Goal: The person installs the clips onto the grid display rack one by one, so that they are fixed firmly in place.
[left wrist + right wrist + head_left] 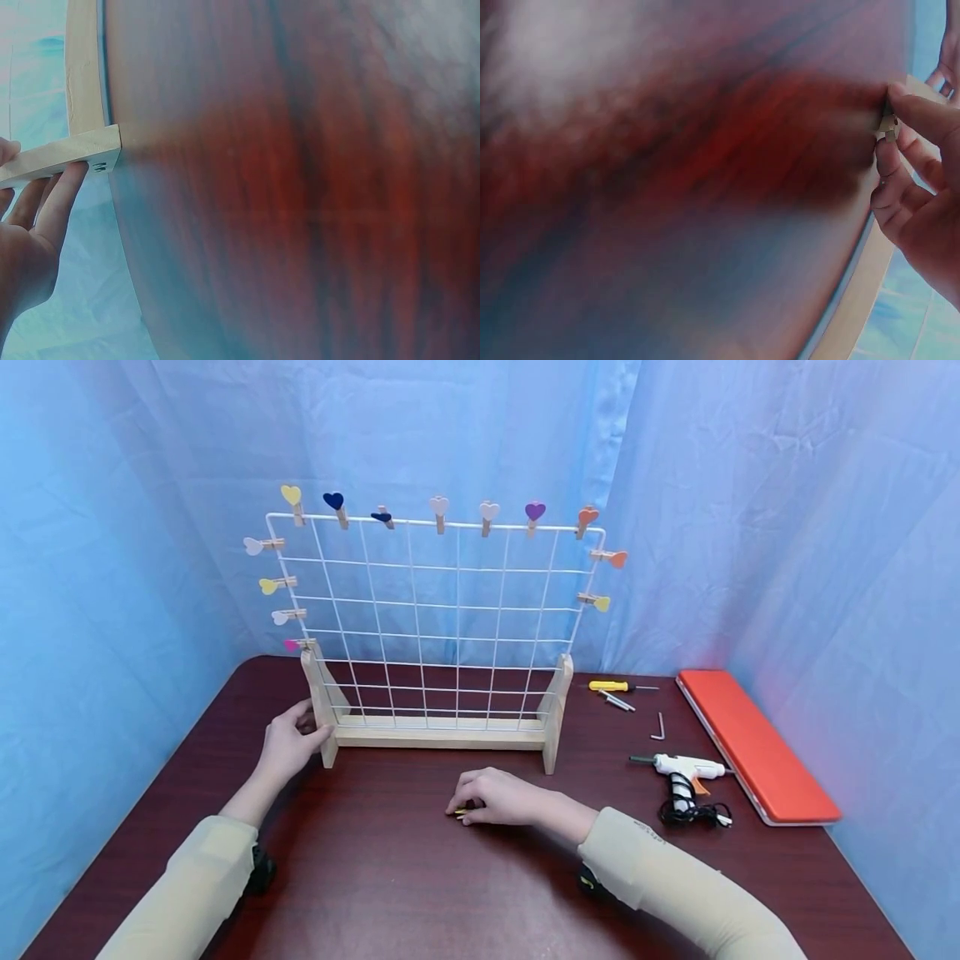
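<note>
A white wire grid panel (457, 607) stands upright in a pale wooden stand (442, 740). Heart-topped clothespins, such as a purple one (535, 512), line its top and sides. My left hand (288, 745) grips the stand's left side piece (101, 144), thumb on one face and fingers on the other. In front of the stand, just above the table, my right hand (501, 797) pinches a small clothespin (889, 126) between thumb and fingers. A bit of yellow shows on it in the head view; most of it is hidden by the fingers.
To the right on the dark red table (390, 877) lie a yellow screwdriver (609, 687), metal pins (618, 700), a hex key (660, 727), and a white glue gun (686, 768) with a black cord. Beside them is a long orange-red case (757, 743). Blue curtains surround the table.
</note>
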A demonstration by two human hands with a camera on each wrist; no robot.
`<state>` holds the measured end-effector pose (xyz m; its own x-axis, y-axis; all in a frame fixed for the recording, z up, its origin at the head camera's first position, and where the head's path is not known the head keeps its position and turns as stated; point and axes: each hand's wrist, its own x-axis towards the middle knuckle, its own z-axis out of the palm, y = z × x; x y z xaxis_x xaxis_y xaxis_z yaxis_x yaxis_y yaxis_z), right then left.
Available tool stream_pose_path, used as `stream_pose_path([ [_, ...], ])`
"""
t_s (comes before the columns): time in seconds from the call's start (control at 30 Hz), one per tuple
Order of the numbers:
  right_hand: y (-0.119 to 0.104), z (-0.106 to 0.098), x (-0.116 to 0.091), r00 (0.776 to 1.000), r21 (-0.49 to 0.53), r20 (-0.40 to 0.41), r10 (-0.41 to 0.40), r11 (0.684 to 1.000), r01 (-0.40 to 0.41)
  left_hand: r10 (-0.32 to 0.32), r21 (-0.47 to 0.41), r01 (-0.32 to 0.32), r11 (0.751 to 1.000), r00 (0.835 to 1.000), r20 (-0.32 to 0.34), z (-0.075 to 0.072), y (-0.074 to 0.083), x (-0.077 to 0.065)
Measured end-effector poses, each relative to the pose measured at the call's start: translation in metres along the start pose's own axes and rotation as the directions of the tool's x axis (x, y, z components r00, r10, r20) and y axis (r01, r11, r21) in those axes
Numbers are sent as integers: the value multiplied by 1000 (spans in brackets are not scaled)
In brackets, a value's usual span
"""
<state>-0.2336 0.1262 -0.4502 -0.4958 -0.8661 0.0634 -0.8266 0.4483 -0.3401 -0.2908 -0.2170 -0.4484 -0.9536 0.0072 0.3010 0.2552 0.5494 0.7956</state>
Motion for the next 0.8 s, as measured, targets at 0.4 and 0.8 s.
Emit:
stream_pose_path([
  [0.4,-9,-15,-9,991,51,-128,38,998,-32,-9,9,9,1000,1000,-5,0,-3,-1],
  [0.8,-8,-72,-47,917,272,-214,337,922,-275,-11,-6,11,1000,1000,-3,1,-1,1],
])
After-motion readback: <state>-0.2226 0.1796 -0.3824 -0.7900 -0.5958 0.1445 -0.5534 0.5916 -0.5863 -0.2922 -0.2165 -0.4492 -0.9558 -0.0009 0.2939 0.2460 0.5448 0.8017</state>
